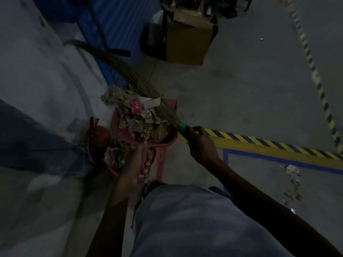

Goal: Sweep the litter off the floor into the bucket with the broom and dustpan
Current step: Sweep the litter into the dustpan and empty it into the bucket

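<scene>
Head view, dim light, with the dustpan as landmark. The red dustpan [168,140] is held above the floor [232,93], heaped with litter [143,115]: crumpled paper, wrappers, brown scraps. The left hand [138,164] grips its handle from below, fingers curled round it, just nearer the person than the pan.

The broom [148,89] lies across the pan's far right rim, its bristles running up and left beyond the heap toward a blue wall [118,25]. The right hand [199,141] is clamped on the broom's green handle [182,128], just right of the pan. The two hands are apart.

Left of the pan, close beside and partly under it, is a dark round shape with a red top [100,136]; whether this is the bucket I cannot tell.

Right of the pan, a yellow-and-black striped line [269,143] crosses the floor, with a blue line [278,160] on its near side. Well right of the pan and nearer, more litter scraps [292,175] lie on the floor. Far beyond the pan stands a cardboard box [187,39].
</scene>
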`<action>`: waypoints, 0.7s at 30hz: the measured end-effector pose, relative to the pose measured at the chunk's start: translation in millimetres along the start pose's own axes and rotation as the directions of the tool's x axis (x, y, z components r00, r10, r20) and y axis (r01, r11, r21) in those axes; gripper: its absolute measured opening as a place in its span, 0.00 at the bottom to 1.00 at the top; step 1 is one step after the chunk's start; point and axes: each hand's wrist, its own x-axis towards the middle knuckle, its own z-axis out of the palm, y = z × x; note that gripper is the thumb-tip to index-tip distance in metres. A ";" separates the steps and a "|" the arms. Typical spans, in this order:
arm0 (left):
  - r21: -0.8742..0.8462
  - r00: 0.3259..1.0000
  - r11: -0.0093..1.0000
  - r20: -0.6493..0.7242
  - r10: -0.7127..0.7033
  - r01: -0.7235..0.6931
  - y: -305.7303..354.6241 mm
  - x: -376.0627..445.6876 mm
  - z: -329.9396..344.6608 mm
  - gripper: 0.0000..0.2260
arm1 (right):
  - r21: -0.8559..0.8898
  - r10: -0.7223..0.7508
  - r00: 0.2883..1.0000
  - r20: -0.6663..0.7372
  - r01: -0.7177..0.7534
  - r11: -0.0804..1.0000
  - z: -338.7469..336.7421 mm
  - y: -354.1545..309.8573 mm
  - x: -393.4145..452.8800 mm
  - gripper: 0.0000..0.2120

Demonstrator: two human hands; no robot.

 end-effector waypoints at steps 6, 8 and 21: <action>0.057 0.992 0.995 -0.091 -0.082 0.088 -14.6 26.1 -100.8 0.22 | -0.010 0.022 0.984 0.178 -0.021 1.000 77.6 -53.8 4.8 0.26; 0.030 0.988 0.991 -0.081 -0.130 0.133 -20.0 37.6 -126.4 0.23 | -0.022 0.033 0.972 0.233 -0.029 0.999 96.7 -68.0 7.5 0.25; 0.015 0.935 0.936 -0.063 -0.350 0.352 -47.7 144.0 -203.7 0.27 | -0.207 0.238 0.879 0.413 -0.164 0.964 142.3 -101.0 38.9 0.22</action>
